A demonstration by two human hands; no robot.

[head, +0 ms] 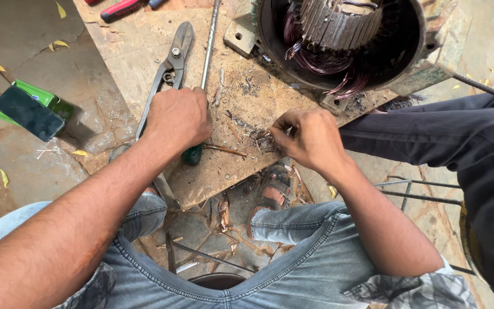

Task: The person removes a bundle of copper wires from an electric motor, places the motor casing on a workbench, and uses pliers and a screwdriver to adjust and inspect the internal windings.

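Centrally, the left hand (179,117) gripped a green-handled screwdriver (201,86) whose shaft ran far, while the right hand (310,137) pinched wire scraps (261,139) just right.

wooden board (144,51): rough, scuffed, matt. tin snips (167,74): dull grey metal. screwdriver (201,86): bright steel shaft, glossy green plastic handle. motor stator (338,40): worn painted metal housing, glossy coppery wire windings. jeans (293,257): faded denim cloth.

The left hand (178,117) hides the screwdriver's (192,153) handle; the motor housing (338,40) is cut off by the top edge.
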